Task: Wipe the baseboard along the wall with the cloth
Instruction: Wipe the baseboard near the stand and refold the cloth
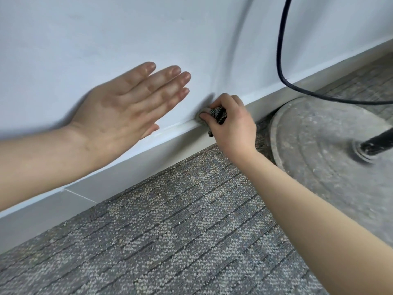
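Right now the person's right hand (231, 126) is curled round a bunched cloth (218, 114), pressing it to the top edge of the baseboard (131, 167) where it meets the wall (106, 28). The left hand (127, 107) is spread wide and holds nothing, fingers straight and close together, laid flat toward the wall just beside the right hand. It is blurred, and I cannot tell whether the palm touches the paint.

The cloth looks soft, light and limp, a dark-and-pale weave with a paler wad under the fingertips and a short tail hanging below the fist. I would judge it best held as it is, gathered in the fist with a pad of fabric between fingers and board, since a loose end would drag.

The baseboard is stiff, fixed and pale, a long flat strip at the foot of the wall. Its long axis runs under the left forearm, past the right hand's knuckles and on beyond them, so I would expect strokes to follow that line. A joint in the board shows below the left forearm.

Beyond the right hand a dusty round stand base (319, 145) sits close to the board, with a dark pole (378, 141) rising from it and a black cable (280, 50) looping above. Grey carpet (170, 241) lies under both arms.
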